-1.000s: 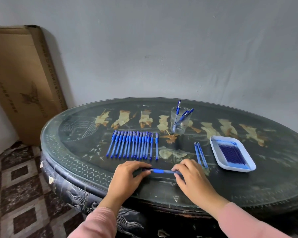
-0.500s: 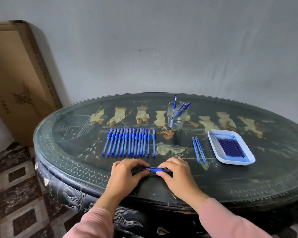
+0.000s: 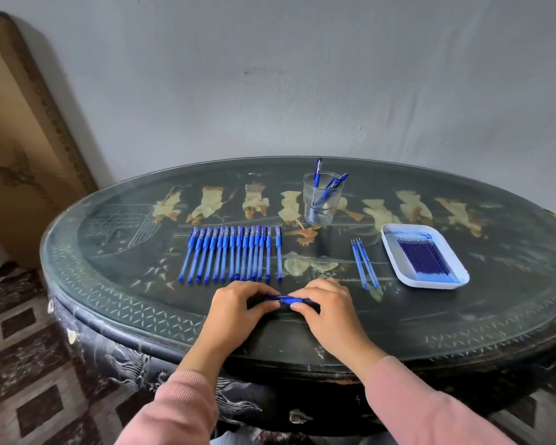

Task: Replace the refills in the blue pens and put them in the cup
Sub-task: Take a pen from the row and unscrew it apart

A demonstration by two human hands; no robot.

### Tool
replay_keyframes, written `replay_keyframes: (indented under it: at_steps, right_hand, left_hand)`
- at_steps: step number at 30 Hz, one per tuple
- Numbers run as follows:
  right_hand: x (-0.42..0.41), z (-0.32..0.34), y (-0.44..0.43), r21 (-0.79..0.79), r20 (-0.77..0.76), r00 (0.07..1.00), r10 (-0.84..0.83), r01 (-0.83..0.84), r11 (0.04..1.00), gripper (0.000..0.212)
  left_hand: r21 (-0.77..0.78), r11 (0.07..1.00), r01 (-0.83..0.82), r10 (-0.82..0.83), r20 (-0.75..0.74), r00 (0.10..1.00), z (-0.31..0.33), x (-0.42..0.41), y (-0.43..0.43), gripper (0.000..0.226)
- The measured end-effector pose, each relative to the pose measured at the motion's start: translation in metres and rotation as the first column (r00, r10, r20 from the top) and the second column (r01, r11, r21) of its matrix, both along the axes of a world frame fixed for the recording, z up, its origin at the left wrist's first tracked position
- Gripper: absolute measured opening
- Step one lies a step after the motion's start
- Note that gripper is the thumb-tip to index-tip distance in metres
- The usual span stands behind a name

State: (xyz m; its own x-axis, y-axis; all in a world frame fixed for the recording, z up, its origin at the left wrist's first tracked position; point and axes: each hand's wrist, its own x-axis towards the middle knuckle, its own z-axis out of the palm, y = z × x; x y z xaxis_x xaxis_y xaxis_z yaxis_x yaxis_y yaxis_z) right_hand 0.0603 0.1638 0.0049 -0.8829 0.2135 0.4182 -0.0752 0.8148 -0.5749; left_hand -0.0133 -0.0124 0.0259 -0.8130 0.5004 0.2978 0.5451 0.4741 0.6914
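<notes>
Room: grey plaster wall (image 3: 302, 91) behind a dark oval table (image 3: 109, 303) topped with glass. The table's right end runs out of frame. A cardboard box (image 3: 20, 139) leaning at the upper left is cut off by the edge. Patterned floor tiles (image 3: 20, 364) show at the lower left.
Hands: my left hand (image 3: 238, 303) and right hand (image 3: 328, 308) sit close together at the lower middle, each curled round one end of the same blue pen (image 3: 291, 299) just above the tabletop.
Pen held: one. Only a short stretch with the blue grip shows between my fingers. Both ends are hidden, so I cannot tell whether it is unscrewed.
Row of pens (image 3: 235, 255): just beyond my knuckles, lying side by side. They are packed too close for a sure count, perhaps fourteen. The rightmost lies slightly apart.
Cup (image 3: 321, 203): one, clear, at the upper middle. Three pens stand in it, their lower ends blurred through the wall.
Loose refills (image 3: 365, 264): three, lying together between the row and the tray.
Tray (image 3: 430, 284): one, white, at the right, holding a bundle of dark blue refills (image 3: 424, 255) too tightly packed to count.
Sleeves (image 3: 180, 409): two, pink, cut off at the bottom edge.
</notes>
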Motion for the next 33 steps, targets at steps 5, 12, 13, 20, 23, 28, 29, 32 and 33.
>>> replay_keyframes:
  at_steps: [5,12,13,20,23,28,29,32,33]
  right_hand:
    - [0.0,0.001,-0.003,0.006,-0.018,1.0,-0.008,0.008,1.0,0.006]
    - [0.005,0.003,-0.008,0.127,-0.13,0.991,-0.015,0.032,0.991,0.012]
    - [0.005,0.002,-0.009,0.151,-0.146,0.989,-0.01,0.032,0.988,0.012]
    - [0.009,0.003,-0.011,0.254,-0.204,0.979,0.015,0.038,0.966,0.014]
    - [0.01,0.006,-0.012,0.278,-0.21,0.977,0.031,0.03,0.96,0.015]
    - [0.008,0.003,0.0,0.112,-0.251,0.959,-0.135,0.167,0.979,0.024]
    - [0.007,0.001,-0.001,0.125,-0.238,0.963,-0.13,0.163,0.979,0.023]
    - [0.006,-0.002,-0.001,0.138,-0.225,0.968,-0.111,0.144,0.98,0.02]
    - [0.007,-0.003,0.0,0.128,-0.222,0.968,-0.119,0.15,0.98,0.019]
  left_hand:
    - [-0.035,0.999,-0.015,0.014,-0.013,1.0,0.002,0.0,0.002,0.013]
    - [-0.005,0.999,-0.036,0.036,0.011,0.999,0.003,0.002,0.002,0.011]
    - [-0.002,0.999,-0.04,0.04,0.016,0.999,0.004,0.002,0.002,0.011]
    - [-0.02,0.998,-0.058,0.058,0.03,0.998,0.001,0.0,0.003,0.012]
    - [-0.037,0.997,-0.061,0.063,0.054,0.997,-0.001,-0.001,0.003,0.012]
    - [0.18,0.944,-0.277,0.224,0.265,0.938,0.005,-0.002,-0.007,0.037]
    - [0.147,0.962,-0.23,0.193,0.233,0.953,0.007,0.001,-0.006,0.035]
    - [0.089,0.985,-0.148,0.136,0.135,0.982,0.006,0.002,-0.004,0.02]
    - [0.083,0.987,-0.141,0.132,0.107,0.985,0.006,0.002,-0.005,0.015]
